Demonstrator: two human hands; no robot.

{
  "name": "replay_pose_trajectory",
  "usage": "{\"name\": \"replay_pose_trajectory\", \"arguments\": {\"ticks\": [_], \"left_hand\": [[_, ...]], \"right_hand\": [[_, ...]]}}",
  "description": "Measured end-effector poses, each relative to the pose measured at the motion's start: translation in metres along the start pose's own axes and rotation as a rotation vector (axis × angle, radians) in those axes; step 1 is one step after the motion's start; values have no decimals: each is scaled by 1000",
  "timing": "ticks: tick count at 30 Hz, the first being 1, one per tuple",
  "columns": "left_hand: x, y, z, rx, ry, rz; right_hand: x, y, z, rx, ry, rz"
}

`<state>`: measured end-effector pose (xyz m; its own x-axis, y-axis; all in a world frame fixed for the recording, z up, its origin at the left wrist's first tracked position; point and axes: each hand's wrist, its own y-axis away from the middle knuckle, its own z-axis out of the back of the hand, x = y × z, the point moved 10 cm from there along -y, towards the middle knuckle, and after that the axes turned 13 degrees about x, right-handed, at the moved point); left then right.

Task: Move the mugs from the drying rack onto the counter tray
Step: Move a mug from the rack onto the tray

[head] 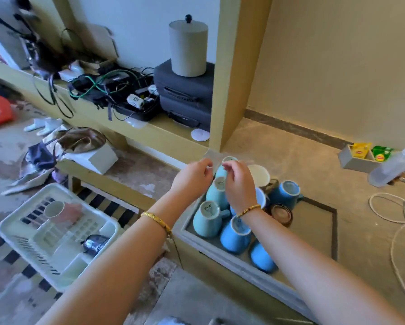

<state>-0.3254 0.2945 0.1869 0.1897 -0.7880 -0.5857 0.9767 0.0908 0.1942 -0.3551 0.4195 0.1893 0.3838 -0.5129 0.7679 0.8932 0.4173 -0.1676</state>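
A grey tray (222,250) on the counter holds several upturned blue mugs. At its far end stands a light blue mug (221,171), base up. My right hand (239,184) hovers over it with fingertips pinched at the mug's base. My left hand (193,178) is just left of the same mug with its fingers curled; I cannot tell whether it touches the mug. A white mug (259,175) and a darker blue mug (286,192) lie behind my right hand. At lower left, the white drying rack (14,227) holds a pink mug (62,211) and a small dark mug (95,243).
A brown glass cup (281,214) lies by the tray's right side. White cable (393,219) loops on the counter at right, near a plastic bottle (393,167) and a tea-bag box (356,158). A shelf post (234,90) rises just behind the tray.
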Motion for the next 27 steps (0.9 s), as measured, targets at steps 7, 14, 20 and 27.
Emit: {"name": "replay_pose_trajectory", "arguments": {"ticks": [7,14,20,27], "left_hand": [[191,88,53,-208,152,342],[373,163,61,-132,258,638],[482,199,37,103,292,733],[552,204,-22,313,377,789]], "right_hand": [[102,-19,-167,320,-8,209],[140,7,-358,780,75,140],[110,44,-480,1131,194,-192],[43,70,-539,1161,145,-730]]}}
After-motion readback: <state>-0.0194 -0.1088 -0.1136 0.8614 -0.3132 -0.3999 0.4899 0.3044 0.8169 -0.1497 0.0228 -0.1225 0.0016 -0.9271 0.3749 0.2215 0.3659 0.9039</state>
